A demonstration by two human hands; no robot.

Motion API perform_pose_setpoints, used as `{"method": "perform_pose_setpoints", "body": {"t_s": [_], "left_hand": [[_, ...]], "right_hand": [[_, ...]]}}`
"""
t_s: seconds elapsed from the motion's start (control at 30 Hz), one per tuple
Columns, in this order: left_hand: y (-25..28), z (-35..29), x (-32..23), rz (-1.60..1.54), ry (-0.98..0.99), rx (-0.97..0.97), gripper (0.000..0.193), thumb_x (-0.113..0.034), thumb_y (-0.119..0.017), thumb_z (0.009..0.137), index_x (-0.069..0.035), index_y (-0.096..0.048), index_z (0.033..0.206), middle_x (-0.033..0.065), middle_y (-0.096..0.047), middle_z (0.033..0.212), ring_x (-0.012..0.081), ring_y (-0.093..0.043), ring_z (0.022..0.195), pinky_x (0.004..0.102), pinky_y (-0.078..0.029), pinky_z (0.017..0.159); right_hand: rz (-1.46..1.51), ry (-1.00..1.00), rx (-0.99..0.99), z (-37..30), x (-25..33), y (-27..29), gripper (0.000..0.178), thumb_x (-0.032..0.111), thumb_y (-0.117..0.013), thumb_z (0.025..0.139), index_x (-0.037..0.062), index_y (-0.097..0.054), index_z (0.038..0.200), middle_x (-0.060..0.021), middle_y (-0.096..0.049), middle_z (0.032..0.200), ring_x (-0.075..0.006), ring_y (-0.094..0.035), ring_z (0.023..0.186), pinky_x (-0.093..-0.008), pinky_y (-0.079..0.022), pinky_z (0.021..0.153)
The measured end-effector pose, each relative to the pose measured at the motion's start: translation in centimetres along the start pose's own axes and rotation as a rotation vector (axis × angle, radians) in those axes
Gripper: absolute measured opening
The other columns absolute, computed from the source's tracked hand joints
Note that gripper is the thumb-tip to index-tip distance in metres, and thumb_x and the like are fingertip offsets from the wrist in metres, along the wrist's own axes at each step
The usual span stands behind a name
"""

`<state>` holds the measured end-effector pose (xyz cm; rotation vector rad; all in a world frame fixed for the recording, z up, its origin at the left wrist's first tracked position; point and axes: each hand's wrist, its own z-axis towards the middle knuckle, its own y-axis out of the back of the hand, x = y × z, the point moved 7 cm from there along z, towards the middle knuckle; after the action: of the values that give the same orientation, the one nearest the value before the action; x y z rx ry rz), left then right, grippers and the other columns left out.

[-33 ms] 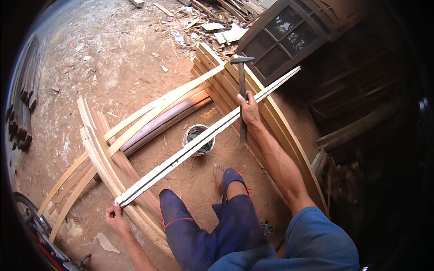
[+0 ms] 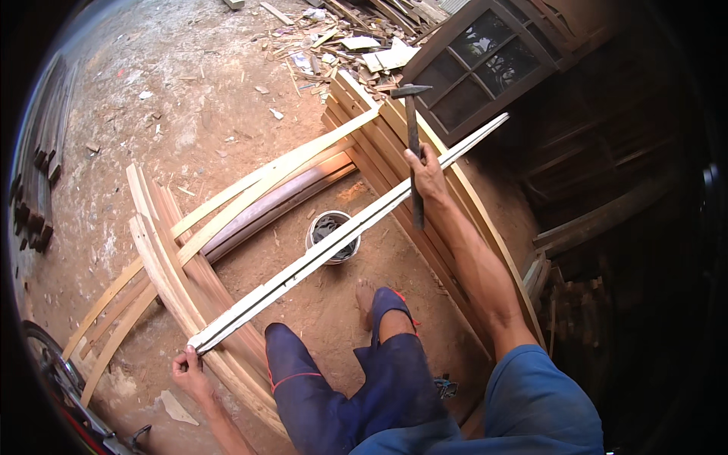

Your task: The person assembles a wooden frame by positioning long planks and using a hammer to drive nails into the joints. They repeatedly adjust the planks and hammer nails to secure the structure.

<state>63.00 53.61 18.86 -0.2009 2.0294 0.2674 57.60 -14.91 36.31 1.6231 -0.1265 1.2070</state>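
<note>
A long whitish wooden strip [image 2: 303,265] with a dark groove along it lies slantwise over two stacks of boards. At its near left end, my left hand [image 2: 191,373] is closed, with thumb and fingers pinched against the tip. My right hand [image 2: 428,176] grips the dark handle of a hammer [image 2: 413,121], its head up and pointing away from me. That hand is beside the strip's far part, above the right board stack [image 2: 436,216]. Under the strip's near end runs the left stack of boards [image 2: 186,292].
Two thin curved slats [image 2: 280,163] bridge the stacks. A bucket of dark pieces [image 2: 311,236] stands on the dirt floor between them, near my feet. Wood scraps [image 2: 371,49] and a paned wooden frame [image 2: 485,64] are at the back. A bicycle wheel [image 2: 49,356] is at lower left.
My right hand and the hammer have shifted slightly to the right, and the hammer tilts a little differently. My left hand stays at the strip's end, a touch further left.
</note>
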Motion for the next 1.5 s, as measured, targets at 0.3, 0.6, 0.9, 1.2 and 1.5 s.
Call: {"method": "perform_pose_setpoints", "body": {"t_s": [0.3, 0.6, 0.9, 1.2, 1.5], "left_hand": [[0.6, -1.1, -1.5, 0.165, 0.127, -0.115, 0.026, -0.026, -0.071, 0.095, -0.016, -0.051, 0.083, -0.0032, -0.061, 0.091, 0.0078, -0.057, 0.09, 0.0286, -0.047, 0.085], [2.3, -0.4, -1.4, 0.163, 0.277, -0.08, 0.026, -0.023, -0.069, 0.097, -0.017, -0.05, 0.08, -0.0063, -0.059, 0.089, 0.0061, -0.056, 0.09, 0.0256, -0.045, 0.088], [4.1, 0.3, -0.3, 0.123, 0.341, -0.013, 0.019, -0.023, -0.067, 0.098, -0.017, -0.057, 0.084, -0.0074, -0.064, 0.095, 0.0038, -0.057, 0.091, 0.0224, -0.043, 0.088], [6.2, 0.9, 1.1, 0.069, 0.339, -0.015, 0.015, -0.024, -0.066, 0.099, -0.015, -0.06, 0.088, -0.0038, -0.068, 0.099, 0.0066, -0.061, 0.097, 0.0237, -0.045, 0.093], [2.0, -1.1, -0.6, 0.102, 0.332, -0.105, 0.022, -0.023, -0.067, 0.098, -0.017, -0.055, 0.081, -0.0057, -0.064, 0.094, 0.007, -0.059, 0.095, 0.0266, -0.045, 0.093]], "right_hand": [[-0.506, 0.204, -0.048, 25.5, -10.7, 3.7, 0.045, 0.045, -0.063, 0.093, 0.01, -0.067, 0.121, -0.0167, -0.07, 0.113, -0.0344, -0.066, 0.107, -0.0444, -0.05, 0.092], [-0.619, 0.324, 0.125, 31.3, -15.7, 1.3, 0.042, 0.042, -0.064, 0.092, 0.0106, -0.07, 0.12, -0.0161, -0.065, 0.114, -0.0357, -0.065, 0.104, -0.0463, -0.05, 0.091], [-0.536, 0.345, 0.135, 30.5, -17.7, 1.6, 0.044, 0.043, -0.064, 0.093, 0.0138, -0.067, 0.126, -0.0171, -0.064, 0.11, -0.0341, -0.066, 0.097, -0.0455, -0.053, 0.083], [-0.563, 0.423, 0.114, 30.1, -17.7, 1.5, 0.041, 0.037, -0.064, 0.095, 0.0118, -0.066, 0.127, -0.0208, -0.063, 0.106, -0.0369, -0.065, 0.095, -0.0459, -0.052, 0.083], [-0.524, 0.485, 0.082, 29.9, -18.0, 1.6, 0.038, 0.032, -0.063, 0.097, 0.005, -0.066, 0.123, -0.0167, -0.062, 0.096, -0.0338, -0.063, 0.091, -0.0419, -0.05, 0.081]]}}
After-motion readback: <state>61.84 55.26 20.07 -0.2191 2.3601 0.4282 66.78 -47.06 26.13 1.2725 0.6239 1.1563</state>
